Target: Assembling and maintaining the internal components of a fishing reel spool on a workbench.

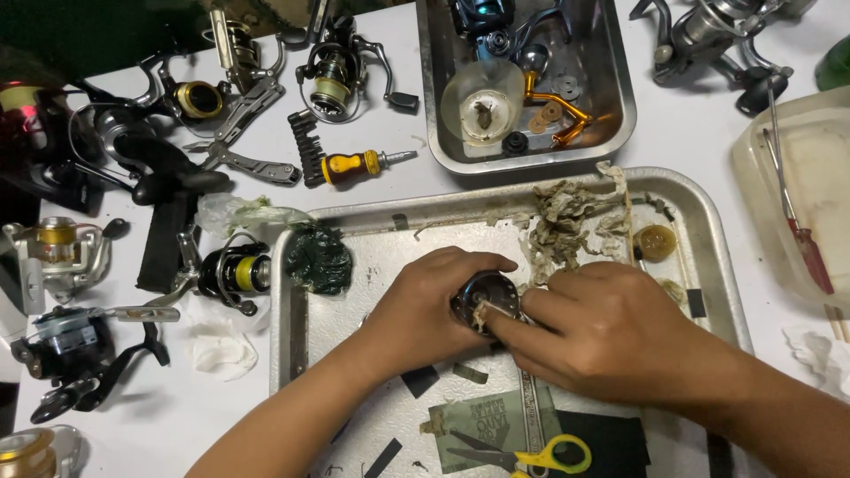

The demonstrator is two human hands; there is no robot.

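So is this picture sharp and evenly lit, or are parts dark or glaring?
Head view: mostly sharp and bright; the far left corner falls dark around the black fishing reels; the large silver metal tray shows soft glare; the left hand and right hand cast little shadow on the small dark round spool.

Two metal trays (292, 265) sat there, one pair of yellow-handled scissors (540, 456), two screwdrivers (359, 165), and two hands (425, 305) working.
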